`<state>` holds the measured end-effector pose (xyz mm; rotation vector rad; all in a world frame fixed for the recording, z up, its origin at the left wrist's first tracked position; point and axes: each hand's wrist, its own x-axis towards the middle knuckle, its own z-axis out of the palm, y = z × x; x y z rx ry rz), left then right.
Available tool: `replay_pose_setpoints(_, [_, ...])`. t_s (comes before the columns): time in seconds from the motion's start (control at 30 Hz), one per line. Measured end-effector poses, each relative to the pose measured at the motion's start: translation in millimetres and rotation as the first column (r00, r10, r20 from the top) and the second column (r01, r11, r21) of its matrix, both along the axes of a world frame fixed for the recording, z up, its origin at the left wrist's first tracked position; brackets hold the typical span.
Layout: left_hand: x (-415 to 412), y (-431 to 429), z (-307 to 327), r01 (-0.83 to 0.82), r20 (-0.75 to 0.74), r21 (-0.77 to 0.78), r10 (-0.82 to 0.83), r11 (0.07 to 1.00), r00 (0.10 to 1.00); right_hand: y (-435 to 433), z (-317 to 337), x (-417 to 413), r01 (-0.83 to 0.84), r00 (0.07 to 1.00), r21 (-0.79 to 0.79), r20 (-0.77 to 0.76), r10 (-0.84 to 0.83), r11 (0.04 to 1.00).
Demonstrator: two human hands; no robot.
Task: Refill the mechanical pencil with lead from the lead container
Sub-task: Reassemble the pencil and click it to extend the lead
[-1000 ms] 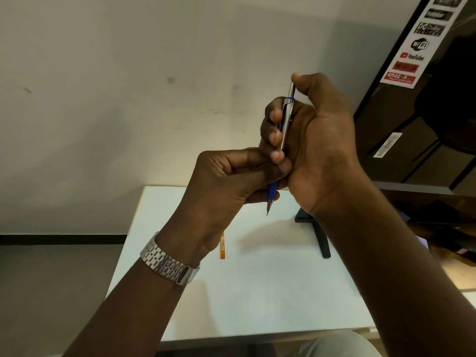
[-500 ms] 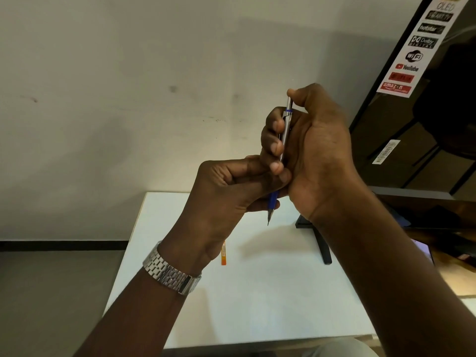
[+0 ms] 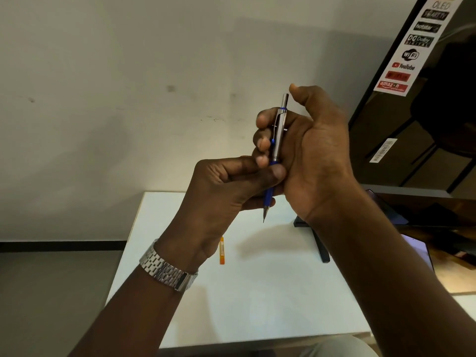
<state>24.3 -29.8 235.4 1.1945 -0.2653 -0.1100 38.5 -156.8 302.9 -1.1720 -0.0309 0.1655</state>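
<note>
A mechanical pencil with a silver barrel, a clip and a blue grip is held upright above the table, tip pointing down. My right hand wraps its fingers around the barrel, with the thumb raised just off the silver top cap. My left hand pinches the blue grip between thumb and fingers. The slim orange lead container lies flat on the white table, partly hidden behind my left wrist.
A black TV screen with stickers stands at the right, its stand foot on the table. A phone lies under the screen at the right. A grey wall is behind; floor lies left of the table.
My right thumb has lifted off the pencil's top cap, which now shows. Both hands have shifted slightly down in view with the pencil still held.
</note>
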Motion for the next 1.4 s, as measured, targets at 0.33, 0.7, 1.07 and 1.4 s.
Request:
replay_pose_setpoints(0.33, [5,3,-4,0.020,-0.018,0.013,-0.020,1.000,1.000,-5,-20,3,0.056,0.998,0.001,0.018,-0.056,0.998])
replay_pose_setpoints(0.7, [14,-4,-48,0.050,-0.188,0.058,-0.038,0.997,0.981,-36,-78,16,0.266,0.963,-0.400,0.067,-0.262,0.877])
replay_pose_setpoints(1.07, [35,-11,-131,0.056,-0.329,0.339,0.062,0.939,0.942,-49,-180,43,0.159,0.941,-0.442,-0.204,-0.271,0.883])
replay_pose_setpoints(1.4, [43,-22,-197,0.009,-0.299,0.586,0.206,0.810,0.932,-53,-250,53,0.104,0.910,-0.479,-0.308,-0.278,0.871])
